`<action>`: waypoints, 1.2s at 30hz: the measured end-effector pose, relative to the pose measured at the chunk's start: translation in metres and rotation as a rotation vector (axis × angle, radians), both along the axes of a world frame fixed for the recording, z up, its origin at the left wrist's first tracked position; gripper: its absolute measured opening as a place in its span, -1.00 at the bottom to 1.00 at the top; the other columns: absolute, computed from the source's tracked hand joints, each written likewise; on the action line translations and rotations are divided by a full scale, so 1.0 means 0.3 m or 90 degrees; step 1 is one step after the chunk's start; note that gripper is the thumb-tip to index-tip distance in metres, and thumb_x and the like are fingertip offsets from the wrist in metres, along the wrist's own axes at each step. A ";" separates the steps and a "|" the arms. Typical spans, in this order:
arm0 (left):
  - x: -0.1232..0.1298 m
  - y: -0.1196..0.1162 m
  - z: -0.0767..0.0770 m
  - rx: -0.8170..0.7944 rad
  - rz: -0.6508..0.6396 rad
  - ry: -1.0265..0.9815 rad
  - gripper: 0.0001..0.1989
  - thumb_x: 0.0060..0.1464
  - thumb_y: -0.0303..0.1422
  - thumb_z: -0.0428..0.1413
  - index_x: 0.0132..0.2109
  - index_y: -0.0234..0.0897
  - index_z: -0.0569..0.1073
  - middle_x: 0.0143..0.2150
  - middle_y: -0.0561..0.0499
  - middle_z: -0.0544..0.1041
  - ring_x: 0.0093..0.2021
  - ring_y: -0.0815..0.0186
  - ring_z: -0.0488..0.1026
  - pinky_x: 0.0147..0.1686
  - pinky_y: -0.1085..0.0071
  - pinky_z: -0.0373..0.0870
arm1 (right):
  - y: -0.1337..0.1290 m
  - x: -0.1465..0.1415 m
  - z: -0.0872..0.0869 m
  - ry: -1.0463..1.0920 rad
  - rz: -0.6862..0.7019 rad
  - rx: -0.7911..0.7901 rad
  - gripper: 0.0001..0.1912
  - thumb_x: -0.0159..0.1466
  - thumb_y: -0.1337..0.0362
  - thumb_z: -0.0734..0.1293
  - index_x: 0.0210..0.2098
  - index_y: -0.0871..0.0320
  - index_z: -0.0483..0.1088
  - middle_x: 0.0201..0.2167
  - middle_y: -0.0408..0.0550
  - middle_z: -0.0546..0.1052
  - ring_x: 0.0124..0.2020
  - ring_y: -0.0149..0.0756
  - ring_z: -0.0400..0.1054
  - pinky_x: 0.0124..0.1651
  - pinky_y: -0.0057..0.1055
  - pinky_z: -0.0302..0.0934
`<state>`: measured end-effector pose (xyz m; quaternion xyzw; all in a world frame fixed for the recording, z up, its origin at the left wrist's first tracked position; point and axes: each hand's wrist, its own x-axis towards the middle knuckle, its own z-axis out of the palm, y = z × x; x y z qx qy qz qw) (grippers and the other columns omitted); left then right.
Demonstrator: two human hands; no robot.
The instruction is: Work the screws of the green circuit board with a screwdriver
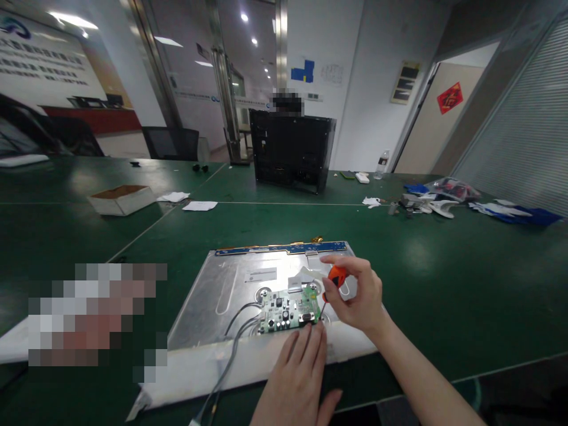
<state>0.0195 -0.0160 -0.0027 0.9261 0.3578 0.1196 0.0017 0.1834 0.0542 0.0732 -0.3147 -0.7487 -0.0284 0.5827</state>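
Observation:
A silver display panel (199, 296) lies back side up on the green table, with a blue circuit strip (284, 249) along its far edge. On its near half sits a green circuit board (290, 309) with cables running off to the left. My right hand (360, 293) is closed around the orange handle of a screwdriver (337, 276). The screwdriver's tip points down at the board's right near corner. Fingers extended, my left hand (298, 376) lies flat on the white strip (199, 370) at the panel's near edge, its fingertips by the board.
A black monitor-like unit (293, 151) stands at the table's far side, with a person partly hidden behind it. An open cardboard box (122, 200) and papers (199, 206) lie at the left. Plastic bags and scraps (444, 198) and a bottle (381, 164) are at the far right.

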 end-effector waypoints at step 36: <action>0.000 0.006 -0.014 0.015 -0.006 0.003 -0.34 0.12 -0.14 0.05 0.27 -0.42 0.17 0.27 -0.24 0.24 0.19 -0.01 0.22 0.15 0.15 0.11 | 0.011 0.014 0.006 -0.043 0.004 0.017 -0.67 0.18 0.42 0.29 -0.05 0.11 0.28 -0.21 0.01 0.44 -0.28 -0.30 0.39 -0.37 -0.37 0.36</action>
